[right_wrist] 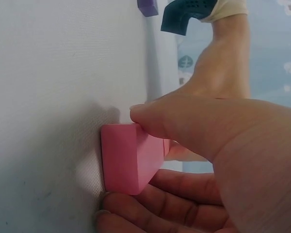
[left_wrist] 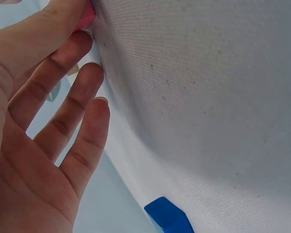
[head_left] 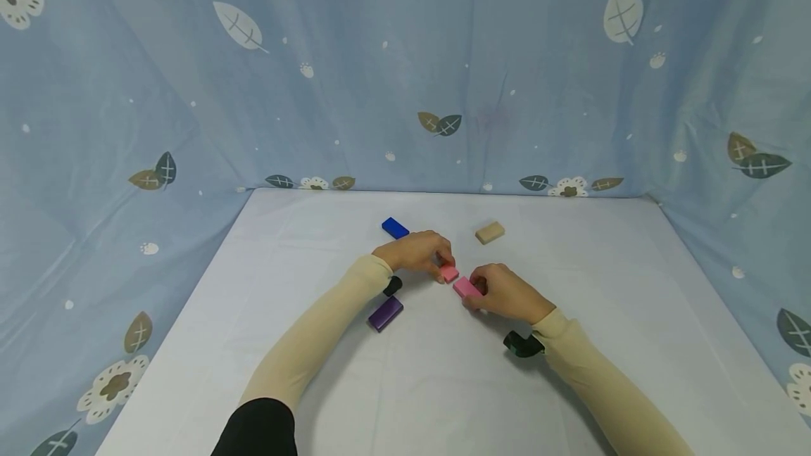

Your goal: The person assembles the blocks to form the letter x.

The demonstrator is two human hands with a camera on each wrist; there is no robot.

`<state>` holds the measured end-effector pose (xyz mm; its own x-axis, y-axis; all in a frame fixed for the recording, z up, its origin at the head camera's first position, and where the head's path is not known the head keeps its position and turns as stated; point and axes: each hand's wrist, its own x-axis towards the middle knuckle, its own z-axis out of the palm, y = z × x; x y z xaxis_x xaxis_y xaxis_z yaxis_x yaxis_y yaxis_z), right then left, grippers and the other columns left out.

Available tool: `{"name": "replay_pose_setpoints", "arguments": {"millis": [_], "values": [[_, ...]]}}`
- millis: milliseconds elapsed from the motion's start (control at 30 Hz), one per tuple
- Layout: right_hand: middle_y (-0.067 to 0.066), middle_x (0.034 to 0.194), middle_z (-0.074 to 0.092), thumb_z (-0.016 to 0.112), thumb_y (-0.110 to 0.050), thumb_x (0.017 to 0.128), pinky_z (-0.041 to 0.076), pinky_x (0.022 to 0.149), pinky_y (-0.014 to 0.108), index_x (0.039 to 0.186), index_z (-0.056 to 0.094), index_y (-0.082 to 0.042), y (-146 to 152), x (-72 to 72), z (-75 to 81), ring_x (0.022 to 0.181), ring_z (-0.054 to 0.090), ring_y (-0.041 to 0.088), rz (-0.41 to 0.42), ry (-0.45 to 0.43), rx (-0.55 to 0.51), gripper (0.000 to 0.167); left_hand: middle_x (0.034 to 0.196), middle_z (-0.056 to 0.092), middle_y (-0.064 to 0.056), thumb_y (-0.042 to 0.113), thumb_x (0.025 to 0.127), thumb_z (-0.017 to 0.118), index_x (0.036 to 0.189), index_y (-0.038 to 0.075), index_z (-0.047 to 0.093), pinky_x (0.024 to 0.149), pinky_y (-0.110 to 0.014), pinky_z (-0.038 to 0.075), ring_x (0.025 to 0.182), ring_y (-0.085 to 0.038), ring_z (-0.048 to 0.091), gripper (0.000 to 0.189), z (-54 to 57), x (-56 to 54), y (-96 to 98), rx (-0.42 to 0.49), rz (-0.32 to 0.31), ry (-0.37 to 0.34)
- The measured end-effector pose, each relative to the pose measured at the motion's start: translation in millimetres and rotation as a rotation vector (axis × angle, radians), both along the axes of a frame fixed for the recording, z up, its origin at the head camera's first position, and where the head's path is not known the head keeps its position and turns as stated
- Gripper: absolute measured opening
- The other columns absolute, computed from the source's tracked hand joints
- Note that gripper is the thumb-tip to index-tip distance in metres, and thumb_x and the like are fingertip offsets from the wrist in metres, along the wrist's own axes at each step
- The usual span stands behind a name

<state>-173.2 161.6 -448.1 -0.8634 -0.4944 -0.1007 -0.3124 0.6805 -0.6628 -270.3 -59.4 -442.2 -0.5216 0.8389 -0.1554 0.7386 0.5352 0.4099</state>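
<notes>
My left hand [head_left: 418,252] pinches a small coral-pink block [head_left: 450,274] on the white table, thumb on one side. In the left wrist view only a corner of that block [left_wrist: 87,17] shows beside the thumb; the other fingers are spread loosely. Just to its right, my right hand [head_left: 510,294] grips a pink rectangular block [head_left: 467,288] between thumb and fingers. The right wrist view shows this block [right_wrist: 120,158] standing against the tabletop, thumb on one edge and fingers at the opposite one. A narrow gap separates the two pink blocks in the head view.
A blue block [head_left: 395,228] lies behind the left hand, and a beige block [head_left: 490,232] sits farther back on the right. Near the left forearm lies a purple block [head_left: 386,314]. Blue patterned cloth [head_left: 355,90] hangs around the white table [head_left: 443,385].
</notes>
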Motion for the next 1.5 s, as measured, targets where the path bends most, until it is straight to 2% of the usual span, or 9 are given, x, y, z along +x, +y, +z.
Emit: {"name": "replay_pose_setpoints", "arguments": {"millis": [600, 1100, 1500], "values": [[-0.002, 0.069, 0.06, 0.082, -0.015, 0.087, 0.043, 0.053, 0.022, 0.092, 0.07, -0.001, -3.4, -4.2, 0.2, 0.059, 0.05, 0.009, -0.005, -0.005, 0.014, 0.019, 0.114, 0.075, 0.004, 0.029, 0.086, 0.084, 0.119, 0.017, 0.079, 0.105, -0.031, 0.048, 0.107, -0.012, 0.063, 0.034, -1.6, -2.4, -0.6, -0.007, -0.008, 0.009], [-0.001, 0.069, 0.061, 0.082, -0.015, 0.087, 0.044, 0.053, 0.023, 0.089, 0.069, -0.003, -5.8, -5.8, 0.0, 0.059, 0.051, 0.009, -0.006, -0.027, 0.014, 0.017, 0.114, 0.074, 0.005, 0.03, 0.087, 0.084, 0.121, 0.019, 0.079, 0.107, -0.034, 0.047, 0.111, -0.013, 0.062, 0.036, 0.0, -1.0, -0.2, -0.034, 0.009, 0.02], [-0.001, 0.068, 0.063, 0.081, -0.015, 0.088, 0.044, 0.052, 0.023, 0.087, 0.069, -0.005, -5.2, -6.3, -1.3, 0.058, 0.051, 0.009, 0.011, -0.03, -0.014, 0.016, 0.11, 0.074, 0.006, 0.028, 0.085, 0.086, 0.117, 0.019, 0.08, 0.102, -0.031, 0.049, 0.106, -0.01, 0.062, 0.034, -5.3, -3.6, 0.1, 0.006, -0.001, 0.002]]}}
